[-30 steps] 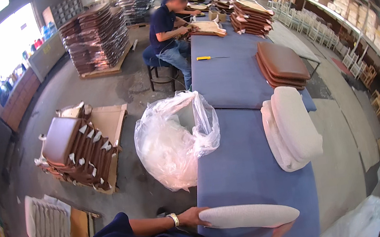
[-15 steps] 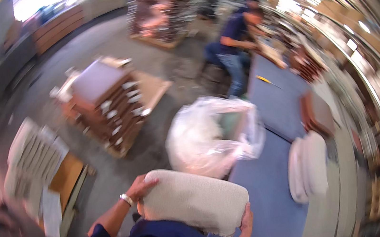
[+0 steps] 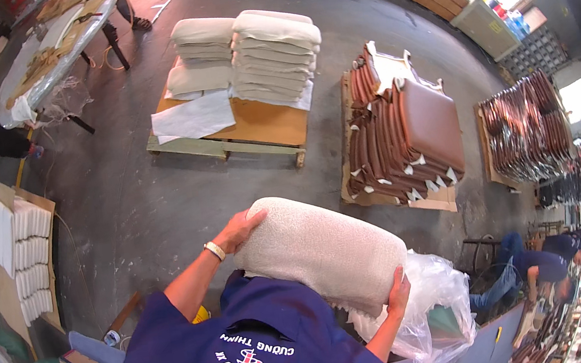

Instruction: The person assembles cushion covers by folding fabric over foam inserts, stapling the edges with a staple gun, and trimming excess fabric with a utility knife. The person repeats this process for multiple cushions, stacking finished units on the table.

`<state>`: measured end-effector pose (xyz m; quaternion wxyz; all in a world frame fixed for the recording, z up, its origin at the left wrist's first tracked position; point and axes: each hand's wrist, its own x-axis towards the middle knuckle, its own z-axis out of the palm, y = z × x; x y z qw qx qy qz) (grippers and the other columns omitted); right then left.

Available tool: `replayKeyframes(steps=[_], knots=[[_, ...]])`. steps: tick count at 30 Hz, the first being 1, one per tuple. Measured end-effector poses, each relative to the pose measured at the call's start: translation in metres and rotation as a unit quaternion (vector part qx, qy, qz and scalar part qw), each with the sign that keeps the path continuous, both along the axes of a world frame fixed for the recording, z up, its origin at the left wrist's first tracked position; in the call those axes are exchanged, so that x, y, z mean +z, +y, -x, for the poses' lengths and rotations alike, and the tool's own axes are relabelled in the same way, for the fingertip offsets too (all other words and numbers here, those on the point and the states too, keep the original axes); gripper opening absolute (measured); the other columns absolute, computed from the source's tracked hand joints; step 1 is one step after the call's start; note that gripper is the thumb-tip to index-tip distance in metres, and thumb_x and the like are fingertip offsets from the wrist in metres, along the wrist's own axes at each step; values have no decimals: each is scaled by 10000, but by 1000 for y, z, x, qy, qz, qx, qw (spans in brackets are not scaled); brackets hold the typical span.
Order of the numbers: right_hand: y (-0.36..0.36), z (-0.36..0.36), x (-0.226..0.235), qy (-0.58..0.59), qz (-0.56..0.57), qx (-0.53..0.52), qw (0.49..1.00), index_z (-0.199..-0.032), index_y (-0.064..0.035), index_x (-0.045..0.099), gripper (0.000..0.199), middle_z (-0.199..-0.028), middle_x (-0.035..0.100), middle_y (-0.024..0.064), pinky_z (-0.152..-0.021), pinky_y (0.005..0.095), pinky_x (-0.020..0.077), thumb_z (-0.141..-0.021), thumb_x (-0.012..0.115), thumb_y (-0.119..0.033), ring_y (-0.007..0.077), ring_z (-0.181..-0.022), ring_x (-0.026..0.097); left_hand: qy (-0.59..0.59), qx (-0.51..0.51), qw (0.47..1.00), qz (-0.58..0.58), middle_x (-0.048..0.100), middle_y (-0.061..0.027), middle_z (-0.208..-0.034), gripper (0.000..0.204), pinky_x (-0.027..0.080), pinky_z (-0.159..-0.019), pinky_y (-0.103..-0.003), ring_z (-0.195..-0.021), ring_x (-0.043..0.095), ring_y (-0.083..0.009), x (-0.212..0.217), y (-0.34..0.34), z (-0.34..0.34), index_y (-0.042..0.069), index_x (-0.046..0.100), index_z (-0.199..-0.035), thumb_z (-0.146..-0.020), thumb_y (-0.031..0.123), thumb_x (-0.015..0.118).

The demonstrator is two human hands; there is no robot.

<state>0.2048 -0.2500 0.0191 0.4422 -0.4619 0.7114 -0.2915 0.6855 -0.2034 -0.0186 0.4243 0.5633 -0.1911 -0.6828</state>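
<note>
A beige fabric-covered cushion [image 3: 318,255] is held out before my chest, tilted down to the right. My left hand [image 3: 244,229] grips its left end, thumb on top. At the right end my right hand [image 3: 397,291] is closed round the cushion's edge. The undersides of both hands' grips are hidden. Just beyond the right hand sits a clear plastic bag [image 3: 429,339] with something green inside. Stacks of similar beige cushions [image 3: 273,51] stand on a pallet [image 3: 269,127] farther ahead, a white sheet [image 3: 197,116] lying on its near part.
Brown padded seats [image 3: 430,126] are piled on a pallet at the right, and wrapped brown stacks [image 3: 525,121] stand farther off. White stacks [image 3: 30,238] are at the left. Other people work at the far right and far left. A blue-grey table [image 3: 492,346] lies beside the bag.
My view has swung left, away from the table, bringing the pallet of beige cushions ahead of me. Both hands keep hold of the cushion.
</note>
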Motion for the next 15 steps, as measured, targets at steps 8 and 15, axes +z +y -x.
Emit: replayKeyframes(steps=[8,15], knots=[[-136,-55,-54,33,-15,60,998,-1228,82,648,611,-1080,709,149,-866,383,508,-1002,656,-485,214,-947,634,-98,64,990,-80,718,-109,-1190,596,541,-908,-334,-1034,675,-177,-14,-56,-37,-34,626,-1345,-973,424,717],[-285,-141,-92,56,-53,174,982,-1203,77,664,635,-1137,715,182,-923,405,517,-917,759,-482,265,-1058,665,-212,224,947,-89,750,-118,-1114,580,539,-891,-345,-1013,686,-168,-25,-113,-85,-44,710,-1209,-907,445,786]])
